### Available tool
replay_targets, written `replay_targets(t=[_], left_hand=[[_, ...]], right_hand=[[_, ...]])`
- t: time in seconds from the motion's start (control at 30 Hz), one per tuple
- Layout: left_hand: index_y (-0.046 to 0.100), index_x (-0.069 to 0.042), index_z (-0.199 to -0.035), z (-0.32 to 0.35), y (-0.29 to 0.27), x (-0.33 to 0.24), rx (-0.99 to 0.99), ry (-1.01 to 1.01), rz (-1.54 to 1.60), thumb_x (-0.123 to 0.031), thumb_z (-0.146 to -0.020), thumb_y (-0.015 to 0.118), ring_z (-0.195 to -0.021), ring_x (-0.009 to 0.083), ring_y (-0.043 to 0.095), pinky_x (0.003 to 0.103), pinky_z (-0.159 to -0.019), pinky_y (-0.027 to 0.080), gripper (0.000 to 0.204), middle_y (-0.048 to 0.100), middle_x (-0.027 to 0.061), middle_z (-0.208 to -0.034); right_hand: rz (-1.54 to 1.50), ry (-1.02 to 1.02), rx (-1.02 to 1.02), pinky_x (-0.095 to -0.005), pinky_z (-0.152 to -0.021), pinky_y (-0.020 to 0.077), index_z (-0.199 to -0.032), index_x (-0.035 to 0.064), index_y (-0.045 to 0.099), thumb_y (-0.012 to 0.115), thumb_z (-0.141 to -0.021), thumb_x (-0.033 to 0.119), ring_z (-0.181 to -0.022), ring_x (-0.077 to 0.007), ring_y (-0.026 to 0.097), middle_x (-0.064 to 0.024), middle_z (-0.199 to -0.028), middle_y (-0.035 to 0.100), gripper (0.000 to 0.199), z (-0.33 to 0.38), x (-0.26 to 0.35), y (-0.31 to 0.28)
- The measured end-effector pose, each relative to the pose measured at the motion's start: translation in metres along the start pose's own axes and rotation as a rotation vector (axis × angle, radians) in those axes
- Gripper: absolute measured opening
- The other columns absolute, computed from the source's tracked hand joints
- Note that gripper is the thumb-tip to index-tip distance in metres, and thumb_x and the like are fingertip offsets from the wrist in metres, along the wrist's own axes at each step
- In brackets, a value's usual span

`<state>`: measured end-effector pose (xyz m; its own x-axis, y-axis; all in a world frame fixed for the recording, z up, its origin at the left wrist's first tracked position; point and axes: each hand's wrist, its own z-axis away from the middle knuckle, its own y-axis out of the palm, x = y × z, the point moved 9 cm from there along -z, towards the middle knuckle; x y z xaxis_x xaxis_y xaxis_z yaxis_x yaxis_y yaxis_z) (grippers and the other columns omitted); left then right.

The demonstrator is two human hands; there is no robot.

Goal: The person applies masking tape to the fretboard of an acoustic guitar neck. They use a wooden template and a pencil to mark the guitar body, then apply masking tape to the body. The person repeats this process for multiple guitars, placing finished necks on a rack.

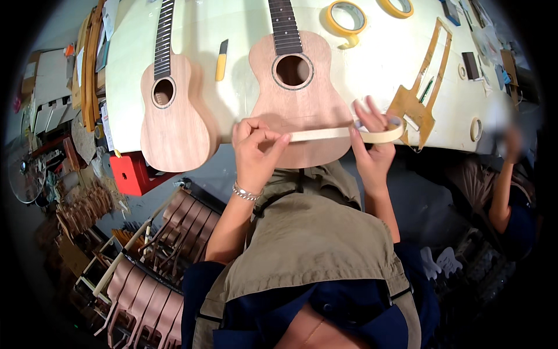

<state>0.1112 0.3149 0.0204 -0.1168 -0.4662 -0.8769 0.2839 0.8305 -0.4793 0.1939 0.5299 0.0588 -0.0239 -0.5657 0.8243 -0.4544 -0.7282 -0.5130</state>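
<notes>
Workshop, cluttered at the edges; one pale table [228,102] ahead of the fingers.

Item: left hand [256,148], thumb and forefinger pinched narrow on the free end of a cream tape strip [318,134].

Item: right hand [375,156], fingers partly raised and blurred, holding the tape roll [382,137]; exact grip cannot be told.

Item: near guitar [292,106], unstrung, lying face up beneath and just beyond the fingers. The strip spans its lower face, between the two hands; whether it touches the wood cannot be told. Faint lines show on the face just beyond the strip.

Item: second guitar [175,123], also unstrung, left of the left fingers.

Item: knife [221,65], yellow-handled, beyond the left fingers.

Item: yellow tape roll [349,34], beyond the right fingers.

Item: brown template [411,107], just right of the right fingers.

Condition, as judged: necks and soundhole rings are in place; a length of tape is drawn out. Outstanding: the strip is not yet parted from its roll, nor evidently pressed down; neither guitar shows a bridge or strings.
</notes>
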Motion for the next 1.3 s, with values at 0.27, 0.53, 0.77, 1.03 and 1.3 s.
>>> replay_targets(t=[0.27,0.53,0.77,1.03,1.3], left_hand=[[0.063,-0.012,-0.063,-0.015,0.010,0.007,-0.114,0.051,-0.318,-0.020,-0.064,0.078,-0.089,0.0220,0.045,0.036,-0.081,0.031,0.017,0.051,0.0000,-0.086],[0.063,-0.013,-0.070,-0.012,0.008,0.012,-0.160,0.027,-0.270,-0.017,-0.062,0.079,-0.087,0.0226,0.045,0.038,-0.079,0.033,0.018,0.050,0.0023,-0.089],[0.063,-0.033,-0.114,0.019,0.040,-0.028,-0.079,0.376,-0.834,-0.023,-0.077,0.066,-0.115,0.0253,0.043,0.047,-0.097,0.029,0.038,0.049,0.0064,-0.121],[0.060,-0.003,-0.113,-0.085,-0.023,0.057,0.043,-0.042,-0.694,-0.022,-0.086,0.058,-0.112,0.0339,0.044,0.044,-0.089,0.042,0.033,0.048,0.0168,-0.118],[0.062,-0.002,-0.094,-0.194,-0.040,0.105,-0.036,-0.191,-0.888,-0.021,-0.079,0.064,-0.087,0.0303,0.062,0.037,-0.071,0.050,0.024,0.064,0.0151,-0.094]], right_hand=[[0.414,-0.173,-0.055,-0.0494,-0.110,0.0190,-0.123,0.0151,0.057,0.063,-0.073,-0.003,-0.089,-0.0141,0.062,0.0015,-0.090,0.066,0.053,-0.004,-0.015,0.028],[0.494,-0.221,-0.061,-0.0521,-0.105,0.0270,-0.119,0.0188,0.061,0.065,-0.072,-0.002,-0.084,-0.0159,0.060,-0.0003,-0.087,0.061,0.052,-0.002,-0.018,0.033],[0.472,-0.223,-0.053,-0.0531,-0.103,0.0297,-0.116,0.0188,0.062,0.065,-0.071,-0.001,-0.083,-0.0179,0.058,-0.0007,-0.093,0.059,0.050,-0.005,-0.021,0.037],[0.461,-0.207,-0.074,-0.0543,-0.103,0.0295,-0.113,0.0178,0.062,0.063,-0.069,-0.002,-0.084,-0.0200,0.057,-0.0010,-0.093,0.059,0.048,-0.002,-0.021,0.033],[0.432,-0.189,-0.063,-0.0523,-0.104,0.0282,-0.103,0.0174,0.064,0.063,-0.068,-0.002,-0.086,-0.0176,0.058,0.0024,-0.094,0.061,0.040,-0.004,-0.023,0.034]])
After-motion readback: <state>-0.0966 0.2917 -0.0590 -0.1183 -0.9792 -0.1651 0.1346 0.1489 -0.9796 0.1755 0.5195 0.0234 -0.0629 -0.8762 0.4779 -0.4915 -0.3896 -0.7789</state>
